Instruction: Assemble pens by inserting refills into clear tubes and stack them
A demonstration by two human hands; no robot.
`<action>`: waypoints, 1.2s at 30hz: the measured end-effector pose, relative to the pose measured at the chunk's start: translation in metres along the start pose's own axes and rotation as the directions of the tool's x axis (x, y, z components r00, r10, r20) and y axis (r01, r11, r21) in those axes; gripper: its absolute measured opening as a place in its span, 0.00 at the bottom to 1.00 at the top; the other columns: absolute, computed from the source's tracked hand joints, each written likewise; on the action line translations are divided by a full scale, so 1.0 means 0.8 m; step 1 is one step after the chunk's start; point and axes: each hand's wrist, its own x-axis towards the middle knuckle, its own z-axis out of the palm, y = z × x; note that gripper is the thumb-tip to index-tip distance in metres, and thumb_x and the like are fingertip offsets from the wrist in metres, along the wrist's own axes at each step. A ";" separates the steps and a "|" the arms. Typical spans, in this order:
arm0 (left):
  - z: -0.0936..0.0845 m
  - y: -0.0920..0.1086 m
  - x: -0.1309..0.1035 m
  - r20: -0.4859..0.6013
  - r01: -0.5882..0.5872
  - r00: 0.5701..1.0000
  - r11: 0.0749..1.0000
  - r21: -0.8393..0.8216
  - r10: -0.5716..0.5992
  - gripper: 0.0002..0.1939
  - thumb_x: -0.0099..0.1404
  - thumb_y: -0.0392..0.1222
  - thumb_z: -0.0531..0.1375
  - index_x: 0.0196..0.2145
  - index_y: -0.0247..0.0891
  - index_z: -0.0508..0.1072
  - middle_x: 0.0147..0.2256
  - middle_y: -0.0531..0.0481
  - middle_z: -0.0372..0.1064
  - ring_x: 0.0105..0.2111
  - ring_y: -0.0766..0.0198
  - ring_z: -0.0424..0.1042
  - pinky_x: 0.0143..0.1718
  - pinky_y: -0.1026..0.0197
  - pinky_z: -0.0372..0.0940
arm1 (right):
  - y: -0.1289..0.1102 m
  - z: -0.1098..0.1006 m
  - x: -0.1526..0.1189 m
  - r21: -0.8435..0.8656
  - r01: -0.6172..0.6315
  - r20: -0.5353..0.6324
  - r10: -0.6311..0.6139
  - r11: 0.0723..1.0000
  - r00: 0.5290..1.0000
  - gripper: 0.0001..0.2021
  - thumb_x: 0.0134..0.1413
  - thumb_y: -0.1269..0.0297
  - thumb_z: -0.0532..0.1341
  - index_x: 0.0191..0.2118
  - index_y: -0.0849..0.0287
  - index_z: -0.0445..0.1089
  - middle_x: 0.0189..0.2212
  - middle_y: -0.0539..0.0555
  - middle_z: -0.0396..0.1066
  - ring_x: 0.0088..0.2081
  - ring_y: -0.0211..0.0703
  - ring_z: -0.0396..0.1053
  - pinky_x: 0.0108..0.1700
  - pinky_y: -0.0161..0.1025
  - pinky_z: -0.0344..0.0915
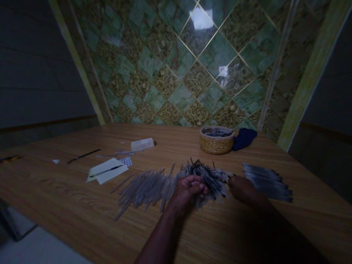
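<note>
My left hand (pixel 187 191) is over the middle of the table with its fingers curled together. What they pinch, if anything, is too dim and blurred to make out. Around its fingertips lies a heap of thin dark sticks (pixel 211 179), perhaps pen parts. Pale translucent tubes (pixel 148 187) spread in a loose row to its left. My right hand (pixel 242 188) is closed just right of the dark heap, its grip in shadow. Beyond it, a neat row of dark-and-clear slender sticks (pixel 265 181) lies side by side.
A round woven basket (pixel 216 142) filled with similar sticks stands at the back, beside a dark blue cloth (pixel 244 138). Further left are a small white box (pixel 142 144), papers (pixel 108 171) with a thin brush-like stick on them, and another dark stick (pixel 84 156). A tiled wall borders the table.
</note>
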 end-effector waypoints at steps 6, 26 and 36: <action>0.001 -0.002 -0.001 0.015 0.044 0.999 0.999 0.010 -0.045 0.14 0.48 0.41 0.68 0.29 0.32 0.71 0.24 0.46 0.74 0.22 0.65 0.70 0.25 0.65 0.61 | -0.005 0.008 -0.001 -0.014 -0.003 -0.010 0.003 1.000 1.000 0.13 0.47 0.75 0.54 0.36 0.63 0.73 0.37 0.67 0.74 0.39 0.54 0.72 0.35 0.40 0.60; 0.008 -0.014 -0.001 0.097 0.091 0.991 0.996 0.017 -0.093 0.15 0.43 0.42 0.70 0.27 0.31 0.72 0.21 0.46 0.73 0.18 0.66 0.68 0.22 0.65 0.59 | -0.075 -0.042 -0.029 0.968 0.111 -0.112 0.005 -0.225 0.994 0.13 0.36 0.61 0.69 0.30 0.62 0.72 0.17 0.49 0.71 0.19 0.34 0.67 0.18 0.28 0.56; 0.008 -0.012 -0.004 0.126 0.089 0.987 0.994 0.057 -0.096 0.14 0.45 0.42 0.69 0.28 0.31 0.73 0.22 0.46 0.73 0.20 0.66 0.69 0.25 0.64 0.61 | -0.081 -0.038 -0.033 0.957 0.080 -0.075 0.026 -0.279 0.997 0.14 0.36 0.61 0.69 0.31 0.63 0.70 0.17 0.49 0.71 0.18 0.34 0.67 0.17 0.27 0.56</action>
